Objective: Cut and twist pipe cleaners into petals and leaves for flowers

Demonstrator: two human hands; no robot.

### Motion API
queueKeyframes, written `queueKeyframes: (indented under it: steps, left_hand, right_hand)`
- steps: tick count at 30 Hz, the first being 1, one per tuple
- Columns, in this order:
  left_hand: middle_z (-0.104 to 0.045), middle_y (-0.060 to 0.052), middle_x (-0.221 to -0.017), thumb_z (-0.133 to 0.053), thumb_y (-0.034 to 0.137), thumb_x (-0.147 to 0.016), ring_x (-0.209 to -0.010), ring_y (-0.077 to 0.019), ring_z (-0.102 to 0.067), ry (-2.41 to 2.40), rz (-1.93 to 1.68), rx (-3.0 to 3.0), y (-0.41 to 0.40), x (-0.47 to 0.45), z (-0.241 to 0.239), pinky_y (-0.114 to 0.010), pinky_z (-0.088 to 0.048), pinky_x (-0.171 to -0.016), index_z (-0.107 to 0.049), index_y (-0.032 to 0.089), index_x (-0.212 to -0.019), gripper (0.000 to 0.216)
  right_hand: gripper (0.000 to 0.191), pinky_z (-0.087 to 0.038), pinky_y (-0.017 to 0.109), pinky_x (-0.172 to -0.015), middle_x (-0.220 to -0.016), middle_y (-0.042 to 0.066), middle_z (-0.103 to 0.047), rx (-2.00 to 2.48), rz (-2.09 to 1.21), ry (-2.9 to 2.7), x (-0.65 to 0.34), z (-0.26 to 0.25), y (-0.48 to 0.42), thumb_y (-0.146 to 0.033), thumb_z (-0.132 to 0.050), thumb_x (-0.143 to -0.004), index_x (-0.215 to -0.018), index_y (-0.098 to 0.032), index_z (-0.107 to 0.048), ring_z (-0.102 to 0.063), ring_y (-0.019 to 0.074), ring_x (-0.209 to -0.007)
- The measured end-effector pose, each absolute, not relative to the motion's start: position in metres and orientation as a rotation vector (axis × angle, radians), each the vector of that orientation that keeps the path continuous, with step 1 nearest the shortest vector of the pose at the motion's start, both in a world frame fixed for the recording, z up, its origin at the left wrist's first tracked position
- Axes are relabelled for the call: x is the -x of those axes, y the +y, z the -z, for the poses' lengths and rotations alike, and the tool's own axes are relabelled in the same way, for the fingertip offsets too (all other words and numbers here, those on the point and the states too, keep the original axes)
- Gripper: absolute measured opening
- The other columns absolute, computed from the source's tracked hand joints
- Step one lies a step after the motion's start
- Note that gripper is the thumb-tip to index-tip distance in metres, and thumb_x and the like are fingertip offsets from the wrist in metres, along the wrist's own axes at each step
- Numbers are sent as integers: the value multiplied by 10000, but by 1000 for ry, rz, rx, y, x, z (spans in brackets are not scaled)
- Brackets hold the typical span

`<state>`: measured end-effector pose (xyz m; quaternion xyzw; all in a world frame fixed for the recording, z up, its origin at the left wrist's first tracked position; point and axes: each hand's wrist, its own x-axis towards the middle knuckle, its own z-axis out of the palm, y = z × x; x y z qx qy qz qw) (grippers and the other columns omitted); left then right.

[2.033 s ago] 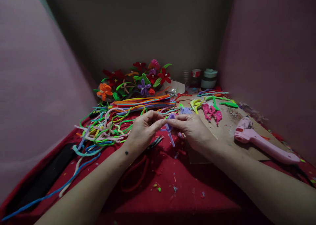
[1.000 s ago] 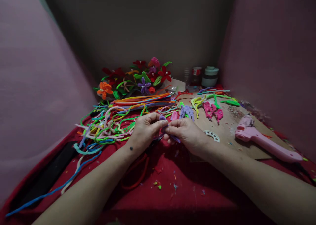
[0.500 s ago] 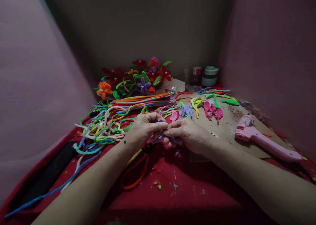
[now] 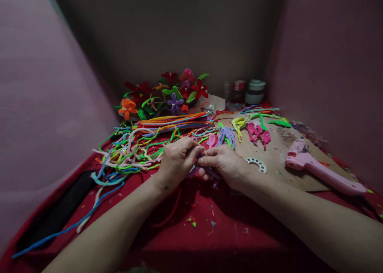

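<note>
Most of the purple piece [image 4: 213,173] is tucked away between the two hands here, just left of the board [image 4: 273,177] and above the red cloth [image 4: 221,225]; only dark slivers show, and in this dim light its full shape is hard to read. The red loop [image 4: 173,215] is partly covered by the left forearm, and both forearms run out of view at the bottom and right edges.

Look at the left hand [image 4: 178,159]: back of the hand up, wrist bent, fingers curled under and thumb up against them. The pads are out of sight, so whether they grip the piece, I can't tell. The right hand [image 4: 226,163] comes in from the other side, thumb and forefinger pinching the piece, the lower fingers curled beneath, their tips peeking out. The two hands meet tip to tip.

And the piece itself: the clearest strip slants down and to the right, its free end pointing towards the wearer under the right hand. Another bit pokes out lower left, by the left fingers; whether they join is hidden.
</note>
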<state>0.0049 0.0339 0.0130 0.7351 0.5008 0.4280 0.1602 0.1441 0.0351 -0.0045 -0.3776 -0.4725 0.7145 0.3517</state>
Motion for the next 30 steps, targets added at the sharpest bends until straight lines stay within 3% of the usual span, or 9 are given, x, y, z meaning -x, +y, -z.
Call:
queueKeyframes:
  steps: [4,8,14,17,22,25,30]
  left_hand:
    - [-530,25,-558,-560,341,-749,-472,-80,-415,1355,-975,-1829,38,-1,-24,-197,-335,-474,-626,155,-759,197]
    - [-492,18,-522,-553,337,-747,-461,-79,-380,1222,-623,-1839,43,6,-29,-202,-291,-454,-630,125,-696,231]
    - [-492,9,-566,-506,295,-784,-518,-92,-398,1425,-750,-2402,36,2,-18,-215,-303,-529,-564,154,-630,216]
    - [-549,-19,-626,-521,295,-772,-568,-110,-446,1503,-913,-2518,32,-2,-17,-227,-326,-575,-576,167,-661,179]
    - [-530,15,-605,-541,348,-755,-454,-71,-394,1381,-1278,-1669,37,-1,-20,-193,-291,-438,-553,169,-716,184]
    - [-529,25,-602,-629,346,-690,-396,-35,-342,1164,-1097,-1282,42,-2,-15,-172,-230,-385,-564,147,-754,219]
    - [-469,36,-514,-619,329,-719,-390,-37,-343,1040,-870,-1367,36,-12,-8,-186,-205,-390,-561,126,-673,216]
  right_hand:
    - [143,-376,201,-421,-477,11,-599,932,-1786,-1135,-147,3,37,-206,-634,-658,-554,-126,-575,-504,76,-381]
    - [203,-356,216,-455,-519,10,-597,904,-1673,-1108,-151,4,42,-298,-699,-605,-565,-125,-601,-501,81,-445]
    - [203,-268,236,-456,-526,-31,-531,915,-1524,-1148,-152,15,46,-332,-696,-618,-679,-146,-643,-390,69,-447]
    - [190,-249,239,-454,-481,-42,-476,895,-1556,-1034,-150,14,46,-301,-704,-596,-582,-149,-592,-356,64,-434]
    - [176,-275,235,-483,-506,-40,-464,802,-1595,-856,-149,7,47,-236,-695,-579,-539,-153,-546,-369,63,-464]
    - [152,-286,234,-490,-524,-41,-464,784,-1608,-820,-150,3,46,-225,-677,-610,-573,-157,-546,-388,65,-476]
    - [141,-339,239,-520,-549,-32,-529,691,-1653,-792,-146,5,44,-216,-697,-581,-621,-154,-577,-448,78,-495]
